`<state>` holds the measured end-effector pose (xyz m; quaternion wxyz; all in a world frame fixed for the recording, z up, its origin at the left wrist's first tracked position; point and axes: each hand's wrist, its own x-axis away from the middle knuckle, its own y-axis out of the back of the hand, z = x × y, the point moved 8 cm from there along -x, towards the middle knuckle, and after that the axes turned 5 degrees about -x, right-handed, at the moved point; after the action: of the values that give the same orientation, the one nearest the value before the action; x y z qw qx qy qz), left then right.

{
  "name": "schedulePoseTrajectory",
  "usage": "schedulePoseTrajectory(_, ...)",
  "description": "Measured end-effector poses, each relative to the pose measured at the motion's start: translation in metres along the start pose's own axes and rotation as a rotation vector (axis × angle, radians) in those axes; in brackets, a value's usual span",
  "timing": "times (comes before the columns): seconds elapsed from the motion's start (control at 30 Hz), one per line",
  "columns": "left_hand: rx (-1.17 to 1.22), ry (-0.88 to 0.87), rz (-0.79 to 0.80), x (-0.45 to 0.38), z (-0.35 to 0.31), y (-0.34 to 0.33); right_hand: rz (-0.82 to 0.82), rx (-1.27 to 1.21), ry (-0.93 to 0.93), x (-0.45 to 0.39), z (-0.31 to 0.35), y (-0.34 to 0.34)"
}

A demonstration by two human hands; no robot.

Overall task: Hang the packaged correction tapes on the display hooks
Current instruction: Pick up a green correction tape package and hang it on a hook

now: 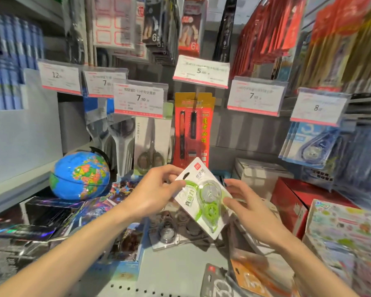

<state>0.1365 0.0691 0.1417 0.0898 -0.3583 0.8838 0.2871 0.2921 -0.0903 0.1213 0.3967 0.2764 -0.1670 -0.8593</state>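
Two bare hands met at centre frame over a store shelf (pixel 176 273), w/ one packaged correction tape (pixel 201 200) between them. Far left: a rack of blue packs (pixel 7 82), blurred. Below it a globe (pixel 79 175) stood on the shelf, beside dark glossy boxes (pixel 41 217). Above the globe, price tags in a row read 12 (pixel 60 78), 7 (pixel 104 83) and 7.90 (pixel 139 99); scissors packs (pixel 150 146) hung under the 7.90 tag.

Left hand (pixel 152 194) came in from lower left, thumb and fingers (pixel 177 184) pinching the card's upper left edge, just below its hang hole. The pack was white w/ a green clear dispenser in the blister, tilted, hole end up and to the left, held in the air above the shelf, not on any hook. Behind it hung a red-orange pen pack (pixel 191 129), under a 5.00 tag (pixel 201 71).

Right hand (pixel 251 209) came from lower right, fingers (pixel 234 202) loosely spread, thumb tip touching the pack's right edge; the other fingers were behind or beside the card and a firm grip couldn't be told.

Under the hands more carded packs (pixel 174 232) lay flat on the shelf, and a grey one (pixel 216 281) plus an orange one (pixel 251 277) sat near the bottom edge. Right of centre: a 7.90 tag (pixel 255 95), an 8 tag (pixel 318 107), blue correction tape packs (pixel 308 144) hanging on a hook below the 8 tag, a red box (pixel 293 202), and colourful packs (pixel 343 232) at far right, blurred.
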Motion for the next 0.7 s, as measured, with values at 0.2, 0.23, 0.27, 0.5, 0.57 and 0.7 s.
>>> schedulePoseTrajectory(0.2, -0.015, -0.006, -0.029, -0.007, -0.010, 0.013, 0.029, 0.276, 0.203, -0.005, 0.023, -0.020)
schedulePoseTrajectory(0.23, -0.011, -0.016, -0.017, -0.007, -0.014, 0.013, 0.024, 0.274, 0.218, -0.007, 0.024, -0.018)
schedulePoseTrajectory(0.27, -0.013, -0.026, -0.005, -0.006, -0.018, 0.012, 0.021, 0.275, 0.230, -0.007, 0.026, -0.017)
schedulePoseTrajectory(0.5, -0.459, -0.381, -0.138, -0.001, -0.075, 0.001, -0.131, 0.294, 0.270, 0.000, 0.032, 0.029)
schedulePoseTrajectory(0.57, -0.768, -0.624, -0.257, 0.007, -0.107, 0.000, -0.222, 0.301, 0.253, 0.001, 0.030, 0.052)
schedulePoseTrajectory(0.7, -1.094, -1.000, -0.422, 0.017, -0.164, -0.002, -0.356, 0.305, 0.204, 0.001, 0.024, 0.085)
